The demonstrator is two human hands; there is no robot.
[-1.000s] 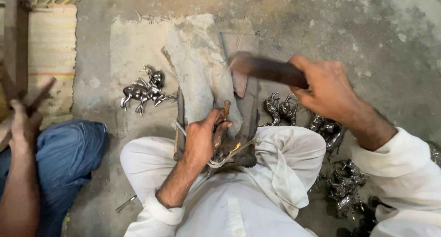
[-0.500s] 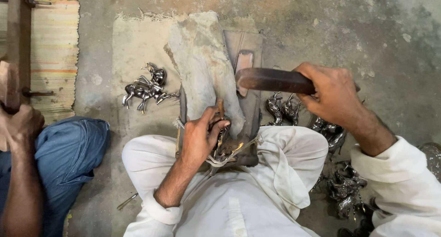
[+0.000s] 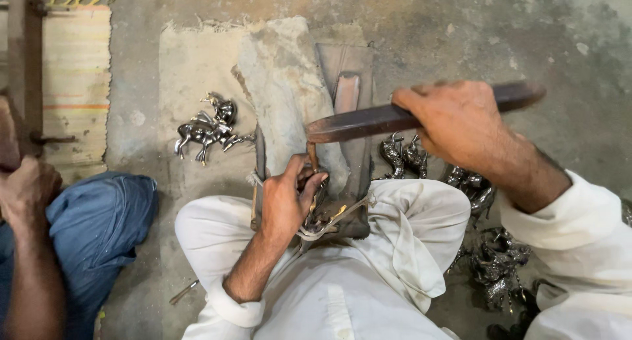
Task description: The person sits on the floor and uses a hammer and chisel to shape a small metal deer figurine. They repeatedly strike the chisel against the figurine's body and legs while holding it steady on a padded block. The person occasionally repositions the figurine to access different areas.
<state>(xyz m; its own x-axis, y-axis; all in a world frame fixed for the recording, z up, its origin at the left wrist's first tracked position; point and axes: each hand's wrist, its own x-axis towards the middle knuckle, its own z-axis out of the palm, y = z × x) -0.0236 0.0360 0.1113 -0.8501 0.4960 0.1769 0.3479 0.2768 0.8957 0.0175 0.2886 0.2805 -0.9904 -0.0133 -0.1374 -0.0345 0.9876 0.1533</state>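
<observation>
Seated worker on a concrete floor point(image 3: 579, 30), viewed from above. The left hand point(image 3: 286, 198) is closed around a thin metal punch point(image 3: 312, 157), held upright over a small shiny casting point(image 3: 322, 215) clamped between the knees at 6 o'clock. The right hand point(image 3: 457, 119) is clenched on a dark flat bar point(image 3: 368, 121), its end just above the punch. The bar looks heavy and stiff, best gripped mid-length; the casting appears hard and slippery. Finished horse figures point(image 3: 207, 129) lie at 9 o'clock, more figures point(image 3: 490, 264) at 4 o'clock.

No packages, labels, signs or screens (none at all) show.
</observation>
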